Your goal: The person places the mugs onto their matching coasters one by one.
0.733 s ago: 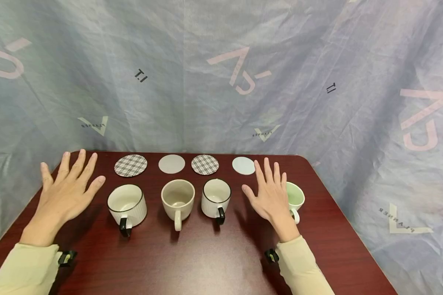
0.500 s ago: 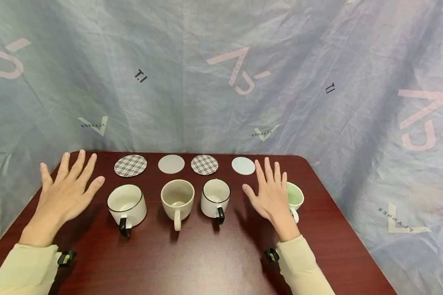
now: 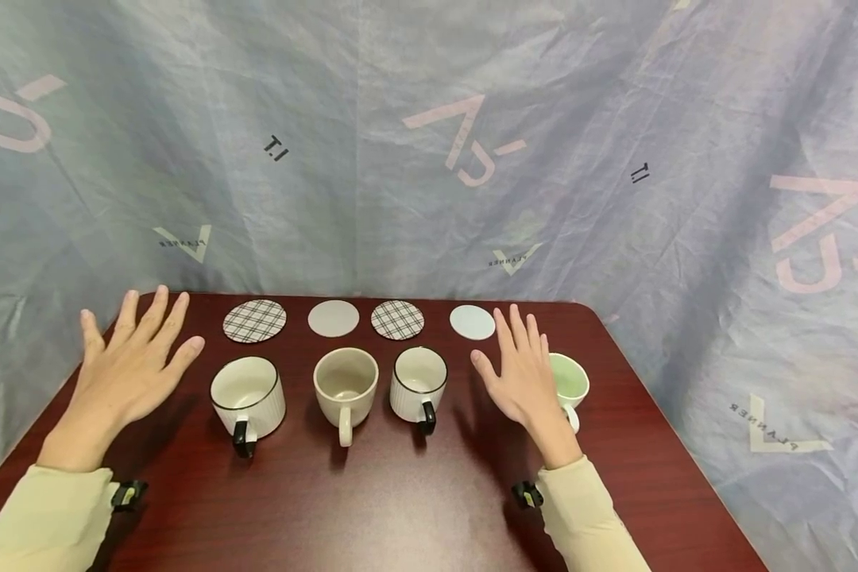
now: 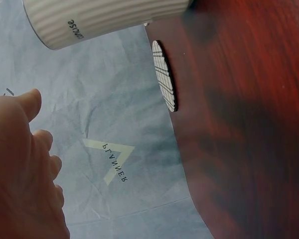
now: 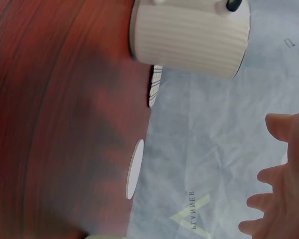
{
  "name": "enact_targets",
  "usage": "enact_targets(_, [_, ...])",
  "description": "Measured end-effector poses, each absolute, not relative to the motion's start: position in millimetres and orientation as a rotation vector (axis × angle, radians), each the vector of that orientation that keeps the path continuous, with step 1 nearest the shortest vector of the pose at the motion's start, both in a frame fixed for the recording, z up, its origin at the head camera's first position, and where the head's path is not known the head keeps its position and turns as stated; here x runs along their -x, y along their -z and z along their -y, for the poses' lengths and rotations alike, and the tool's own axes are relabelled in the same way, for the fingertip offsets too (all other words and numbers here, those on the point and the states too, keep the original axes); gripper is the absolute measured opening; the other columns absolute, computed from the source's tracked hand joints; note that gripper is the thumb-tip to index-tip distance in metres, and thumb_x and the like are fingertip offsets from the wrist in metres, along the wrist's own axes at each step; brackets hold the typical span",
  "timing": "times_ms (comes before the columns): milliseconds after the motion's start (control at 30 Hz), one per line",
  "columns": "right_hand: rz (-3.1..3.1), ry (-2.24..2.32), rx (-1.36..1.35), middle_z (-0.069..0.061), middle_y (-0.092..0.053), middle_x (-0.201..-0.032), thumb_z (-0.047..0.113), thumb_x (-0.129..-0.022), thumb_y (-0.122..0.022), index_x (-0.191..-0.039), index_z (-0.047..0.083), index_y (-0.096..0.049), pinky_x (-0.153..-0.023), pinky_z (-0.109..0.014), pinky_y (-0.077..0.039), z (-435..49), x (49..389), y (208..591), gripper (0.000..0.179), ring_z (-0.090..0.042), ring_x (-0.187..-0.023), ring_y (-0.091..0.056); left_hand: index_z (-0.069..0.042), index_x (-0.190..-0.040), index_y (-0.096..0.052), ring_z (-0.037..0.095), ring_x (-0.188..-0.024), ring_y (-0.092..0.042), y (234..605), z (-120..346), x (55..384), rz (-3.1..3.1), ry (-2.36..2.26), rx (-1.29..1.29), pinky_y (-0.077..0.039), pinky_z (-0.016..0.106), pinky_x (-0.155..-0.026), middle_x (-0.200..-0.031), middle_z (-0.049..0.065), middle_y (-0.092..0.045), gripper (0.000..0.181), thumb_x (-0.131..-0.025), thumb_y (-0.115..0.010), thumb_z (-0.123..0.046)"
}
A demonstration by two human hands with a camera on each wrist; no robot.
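My left hand (image 3: 125, 369), fingers spread and straight, hovers palm down over the table's left side. Just right of it stands a large white ribbed mug (image 3: 246, 397) with a black rim and black handle. My right hand (image 3: 525, 377) is held flat above the table on the right, partly covering a mug with a green inside (image 3: 569, 380). Between the hands are a beige mug (image 3: 345, 385) and a smaller white ribbed mug (image 3: 418, 385) with a black handle. All the mug handles point toward me. Both hands hold nothing.
Behind the mugs, along the far edge of the dark red table (image 3: 372, 508), lie a large plaid coaster (image 3: 254, 321), a plain grey coaster (image 3: 333, 318), a smaller plaid coaster (image 3: 397, 319) and a pale blue coaster (image 3: 472, 322). A grey-blue cloth (image 3: 329, 159) hangs beyond.
The right hand's fingers have drawn slightly closer together and tilted a little left. The left hand has barely shifted, and the mugs and coasters stay where they were.
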State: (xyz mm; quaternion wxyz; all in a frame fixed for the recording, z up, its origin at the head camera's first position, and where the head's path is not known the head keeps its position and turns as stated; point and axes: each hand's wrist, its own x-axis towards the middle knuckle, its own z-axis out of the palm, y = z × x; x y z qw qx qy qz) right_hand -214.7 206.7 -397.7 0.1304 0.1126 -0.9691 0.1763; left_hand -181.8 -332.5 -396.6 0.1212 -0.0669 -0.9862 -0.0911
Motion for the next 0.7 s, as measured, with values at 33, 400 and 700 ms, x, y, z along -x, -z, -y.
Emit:
enact_targets(33, [2.814, -0.538, -0.329, -0.014, -0.01, -0.179, 0.053, -0.108, -0.05, -0.171, 0.013, -0.022, -0.13, -0.062, -0.006, -206.0, 214.6, 397.4, 0.08, -0.039, -0.165, -0.001, -0.019, -0.172, 0.002, 0.043, -0.16, 0.022, 396.5, 332.4, 181.9, 2.88, 0.27, 0.197, 0.029, 0.075, -0.111, -0.177, 0.016, 0.008, 0.075, -0.114, -0.033, -0.053])
enact_targets(400, [2.718, -0.89, -0.346, -0.01, -0.022, -0.176, 0.045, -0.109, -0.055, -0.169, 0.015, -0.029, -0.126, -0.063, -0.022, -197.9, 211.3, 386.7, 0.072, -0.039, -0.162, -0.017, -0.015, -0.172, 0.001, 0.044, -0.161, 0.014, 393.7, 332.8, 192.2, 2.868, 0.344, 0.272, 0.025, 0.076, -0.113, -0.177, 0.02, 0.003, 0.076, -0.114, -0.034, -0.051])
enact_targets(700, [2.568, -1.196, -0.458, -0.01, -0.044, -0.164, 0.03, -0.107, -0.061, -0.162, 0.013, -0.044, -0.115, -0.054, -0.044, -185.8, 207.9, 371.4, 0.059, -0.031, -0.146, -0.046, -0.014, -0.172, -0.002, 0.043, -0.163, 0.007, 384.9, 335.9, 204.7, 2.871, 0.544, 0.323, 0.015, 0.072, -0.121, -0.178, 0.016, 0.002, 0.076, -0.115, -0.038, -0.048])
